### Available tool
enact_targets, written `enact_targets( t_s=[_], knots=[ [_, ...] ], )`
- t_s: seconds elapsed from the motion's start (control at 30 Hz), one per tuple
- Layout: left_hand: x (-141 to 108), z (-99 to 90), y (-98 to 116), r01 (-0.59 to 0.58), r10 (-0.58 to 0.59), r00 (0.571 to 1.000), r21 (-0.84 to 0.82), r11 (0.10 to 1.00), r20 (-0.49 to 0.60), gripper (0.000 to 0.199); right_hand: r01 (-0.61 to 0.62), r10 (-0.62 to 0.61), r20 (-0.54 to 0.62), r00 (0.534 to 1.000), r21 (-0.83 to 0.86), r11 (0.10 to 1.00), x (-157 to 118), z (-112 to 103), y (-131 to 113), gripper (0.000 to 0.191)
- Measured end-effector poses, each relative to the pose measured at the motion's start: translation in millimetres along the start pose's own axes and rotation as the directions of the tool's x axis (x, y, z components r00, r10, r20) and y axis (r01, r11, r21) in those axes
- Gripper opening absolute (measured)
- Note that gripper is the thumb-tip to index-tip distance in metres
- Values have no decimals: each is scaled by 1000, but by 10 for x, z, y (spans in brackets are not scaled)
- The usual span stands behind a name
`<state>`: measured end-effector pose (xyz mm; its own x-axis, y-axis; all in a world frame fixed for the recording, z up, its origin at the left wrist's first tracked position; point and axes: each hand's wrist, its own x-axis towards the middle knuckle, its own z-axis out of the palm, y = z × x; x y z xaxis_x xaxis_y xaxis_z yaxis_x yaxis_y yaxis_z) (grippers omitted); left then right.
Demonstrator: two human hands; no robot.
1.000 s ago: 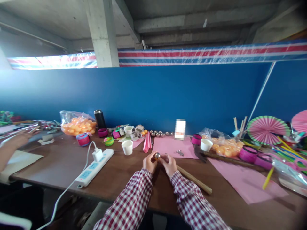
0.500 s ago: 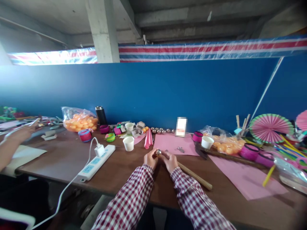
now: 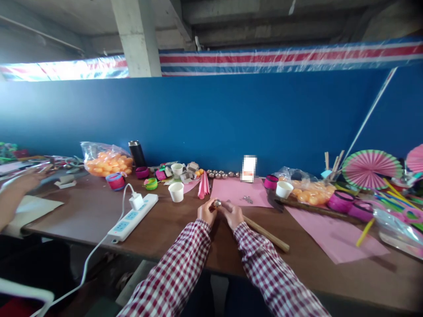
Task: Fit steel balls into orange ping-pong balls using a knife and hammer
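Observation:
Between my two hands is a small shiny metal ball point(image 3: 217, 203). My left hand point(image 3: 207, 211) is closed around its left side. The fingers of my right hand point(image 3: 233, 214) are pressed together at its right; whether they grip the ball or a small part beside it is too small to tell. A wooden handle point(image 3: 269, 235) lies on the table by my right wrist, its far end hidden by my hand. Beyond my hands a pink sheet point(image 3: 228, 190) bears small metal pieces point(image 3: 247, 199), and a row of shiny balls point(image 3: 222, 174) lies along its back edge.
A white power strip point(image 3: 134, 218) with a cable and a paper cup point(image 3: 176, 192) are on the left. At the right are another cup point(image 3: 284, 189), a dark-headed tool, a bag of orange balls point(image 3: 313, 193) and pink paper point(image 3: 335, 233). Another person's hand point(image 3: 31, 180) is at far left.
The whole view has shifted slightly, so the table things appear a little higher. My hands keep nearly the same pose around the ball. The other person's hand at far left has moved slightly left.

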<state>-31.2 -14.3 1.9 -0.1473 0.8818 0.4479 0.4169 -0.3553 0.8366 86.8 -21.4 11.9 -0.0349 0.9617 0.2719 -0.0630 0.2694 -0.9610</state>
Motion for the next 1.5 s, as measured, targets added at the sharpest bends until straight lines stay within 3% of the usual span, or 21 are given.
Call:
enact_targets(
  t_s=[0.8, 1.33, 1.5],
  knots=[
    [-32, -42, 89, 19, -18, 1000, 89, 996, -10, 38, -3, -2, -56, 998, -81, 997, -1, 31, -57, 35],
    [-79, -12, 49, 18, -11, 999, -152, 988, 44, 41, 51, -59, -57, 997, -136, 989, -13, 2, -24, 36],
    [-71, -32, 57, 29, -22, 999, -155, 987, 46, 40, 84, -92, -40, 995, -171, 982, -28, -1, -50, 33]
  ],
)
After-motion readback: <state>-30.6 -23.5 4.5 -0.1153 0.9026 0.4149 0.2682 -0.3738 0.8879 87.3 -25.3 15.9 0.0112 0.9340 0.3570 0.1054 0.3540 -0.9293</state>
